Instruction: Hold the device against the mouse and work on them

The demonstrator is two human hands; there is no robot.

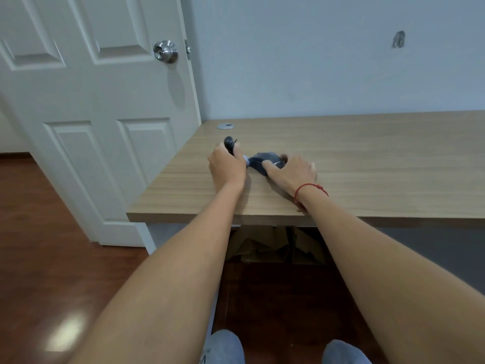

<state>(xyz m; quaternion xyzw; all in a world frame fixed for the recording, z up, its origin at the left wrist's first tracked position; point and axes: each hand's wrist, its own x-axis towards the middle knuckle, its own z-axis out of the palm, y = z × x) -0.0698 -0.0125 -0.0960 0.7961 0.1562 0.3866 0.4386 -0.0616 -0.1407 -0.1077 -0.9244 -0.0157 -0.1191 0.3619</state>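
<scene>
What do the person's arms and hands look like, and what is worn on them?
Both forearms are bare, with no sleeves, gloves or rings visible. The right hand has a thin red string bracelet knotted round its wrist. The left hand and its wrist wear nothing.

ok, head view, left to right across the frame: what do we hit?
Door knob → left hand gripping a small black object → dark mouse → right hand resting on it → red wrist string → wall mark.
</scene>
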